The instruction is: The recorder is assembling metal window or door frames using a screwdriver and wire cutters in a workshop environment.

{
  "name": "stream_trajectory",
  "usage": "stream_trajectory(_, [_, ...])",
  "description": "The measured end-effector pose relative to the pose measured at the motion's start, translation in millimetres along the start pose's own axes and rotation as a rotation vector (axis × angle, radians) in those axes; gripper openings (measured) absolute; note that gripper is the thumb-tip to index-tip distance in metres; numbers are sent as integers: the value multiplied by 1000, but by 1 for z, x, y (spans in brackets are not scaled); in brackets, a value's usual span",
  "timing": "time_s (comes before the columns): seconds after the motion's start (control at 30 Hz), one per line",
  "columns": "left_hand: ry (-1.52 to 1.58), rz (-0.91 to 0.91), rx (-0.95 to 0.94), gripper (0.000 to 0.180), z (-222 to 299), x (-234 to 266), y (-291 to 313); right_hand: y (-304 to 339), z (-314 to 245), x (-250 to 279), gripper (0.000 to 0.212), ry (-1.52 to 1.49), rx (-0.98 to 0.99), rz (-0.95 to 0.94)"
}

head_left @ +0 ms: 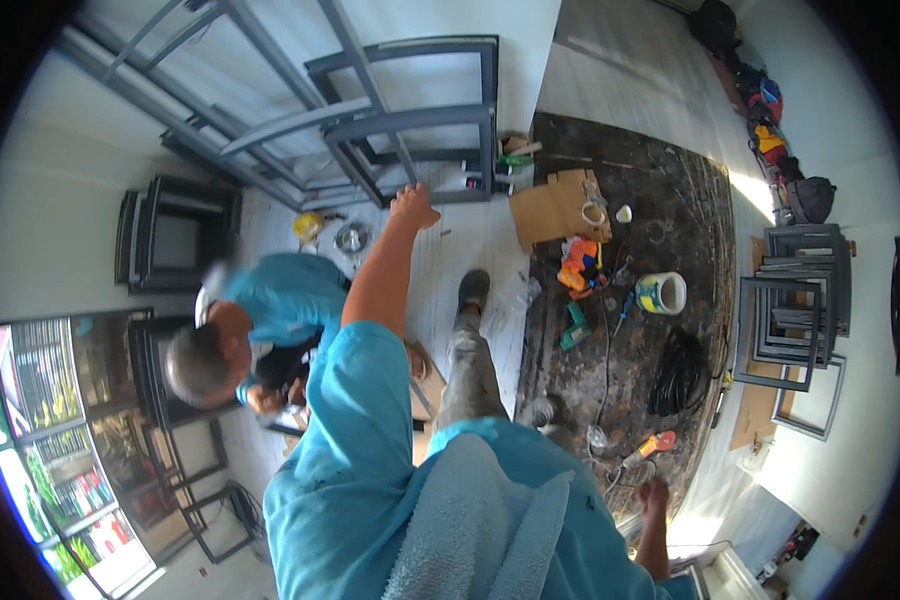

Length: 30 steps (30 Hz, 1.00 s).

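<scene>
My left hand [413, 207] reaches forward, its fingers closed at the lower end of a long grey metal frame [356, 52] that leans against the wall. Beside that hand, smaller dark grey frames [489, 90] lean on the same wall. My right hand [653, 495] hangs low at my right side. Its fingers look curled, and nothing shows in them. Near it on the dark floor sheet [620, 390] lies an orange and yellow power tool [650, 447] with a cord. A light blue towel [470, 520] hangs down my front.
Close on my left, a person in a blue shirt [290, 295] bends down. Behind my left hand's side sit a yellow tape roll [308, 225] and more frames [182, 235]. To the right are cardboard [550, 208], a white tub [661, 294], a black cable coil [679, 370] and stacked frames [795, 300].
</scene>
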State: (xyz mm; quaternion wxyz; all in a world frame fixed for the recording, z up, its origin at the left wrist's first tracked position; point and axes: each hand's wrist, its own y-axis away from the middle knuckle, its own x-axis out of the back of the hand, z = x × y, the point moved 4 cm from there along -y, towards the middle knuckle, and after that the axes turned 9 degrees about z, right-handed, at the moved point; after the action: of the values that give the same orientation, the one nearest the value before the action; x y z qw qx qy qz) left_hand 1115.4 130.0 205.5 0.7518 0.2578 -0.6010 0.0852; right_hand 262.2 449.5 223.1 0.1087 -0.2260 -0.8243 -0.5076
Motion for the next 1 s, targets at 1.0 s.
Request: stream_trajectory(1.0, [-47,-612,-321,82,-92,-120,-145,261,10,-162,20,175,-511,179])
